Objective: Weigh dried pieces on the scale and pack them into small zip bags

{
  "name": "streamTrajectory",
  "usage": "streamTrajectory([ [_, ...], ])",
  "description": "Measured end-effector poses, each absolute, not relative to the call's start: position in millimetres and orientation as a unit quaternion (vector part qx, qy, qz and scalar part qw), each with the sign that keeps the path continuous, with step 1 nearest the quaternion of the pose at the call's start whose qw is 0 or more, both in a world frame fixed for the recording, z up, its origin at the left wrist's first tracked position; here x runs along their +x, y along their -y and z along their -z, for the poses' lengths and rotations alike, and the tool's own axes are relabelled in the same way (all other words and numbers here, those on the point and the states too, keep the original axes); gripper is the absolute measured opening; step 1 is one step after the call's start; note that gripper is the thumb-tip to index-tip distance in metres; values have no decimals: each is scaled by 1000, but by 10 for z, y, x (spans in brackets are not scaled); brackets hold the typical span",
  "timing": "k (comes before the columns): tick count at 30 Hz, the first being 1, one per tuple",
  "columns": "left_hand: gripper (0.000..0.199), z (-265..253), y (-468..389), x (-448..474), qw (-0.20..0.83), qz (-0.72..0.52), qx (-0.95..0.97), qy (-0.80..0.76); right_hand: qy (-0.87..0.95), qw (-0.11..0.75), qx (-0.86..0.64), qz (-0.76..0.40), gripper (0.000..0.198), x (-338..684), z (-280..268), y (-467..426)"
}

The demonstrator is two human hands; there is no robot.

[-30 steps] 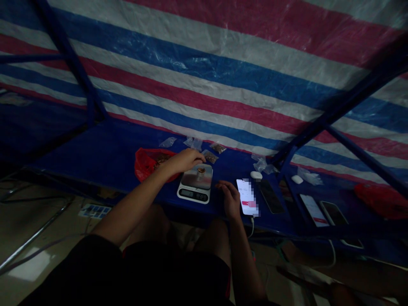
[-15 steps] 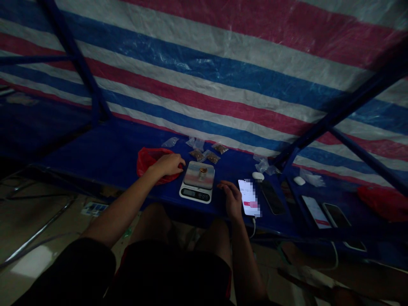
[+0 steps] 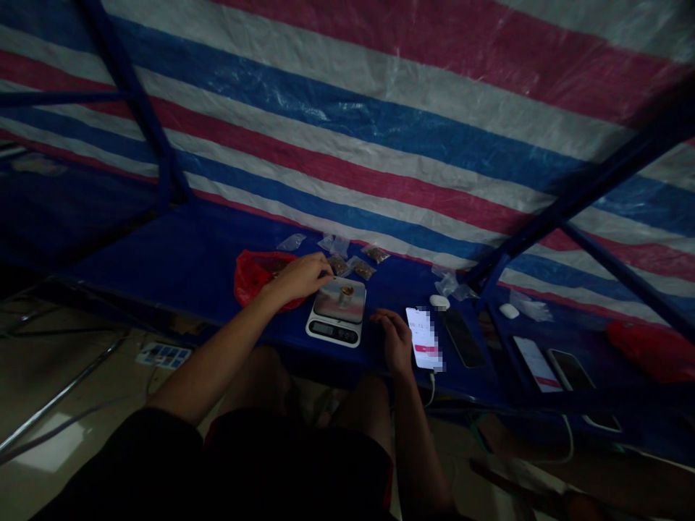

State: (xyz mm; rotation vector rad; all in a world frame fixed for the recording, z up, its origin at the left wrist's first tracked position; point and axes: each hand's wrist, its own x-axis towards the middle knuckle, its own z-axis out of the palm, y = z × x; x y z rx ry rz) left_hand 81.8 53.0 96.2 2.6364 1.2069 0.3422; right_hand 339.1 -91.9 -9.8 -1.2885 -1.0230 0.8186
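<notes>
My left hand (image 3: 308, 275) reaches over the upper left corner of a white digital kitchen scale (image 3: 332, 333). Its fingertips are pinched together, and whatever they hold is too small to make out. On the scale's plate stands a small, light-coloured cup (image 3: 346, 294) with brownish contents. An opened red plastic bag (image 3: 247, 278) lies under and left of my left wrist, with dark bits inside. My right hand (image 3: 396, 339) rests on the blue table right of the scale, fingers loosely bent and apart, holding nothing visible. Close beside it lies a lit phone (image 3: 420, 336).
Behind the scale lie several small clear bags, some with brown contents (image 3: 363, 269). Right of the lit phone are a dark phone (image 3: 464, 339) and a white earbud case (image 3: 439, 302). Farther right, more phones and another red bag (image 3: 649, 352) lie beyond a blue metal frame (image 3: 502, 264).
My left hand has moved from over the red bag, rightward and slightly away from me, to the scale's upper left corner. My right hand has stayed in place.
</notes>
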Motion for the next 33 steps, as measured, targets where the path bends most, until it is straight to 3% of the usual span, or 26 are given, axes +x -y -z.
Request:
streamTrajectory([
  [5,28,-1027,-360,1123,116,-141,917,-355,439,611,-556,-353,29,3383,112,914],
  [10,35,-1042,-338,966,90,-135,903,-397,449,609,-552,-350,28,3404,133,922],
  [17,27,-939,-545,147,110,40,823,-556,454,611,-546,-351,29,3417,142,922],
  [21,42,-835,-616,-58,112,78,809,-571,455,608,-549,-349,30,3421,166,920],
  [26,29,-747,-664,-35,106,69,813,-568,453,607,-556,-343,31,3411,151,922],
  [33,49,-705,-700,112,88,9,852,-516,458,601,-561,-339,30,3412,137,915],
])
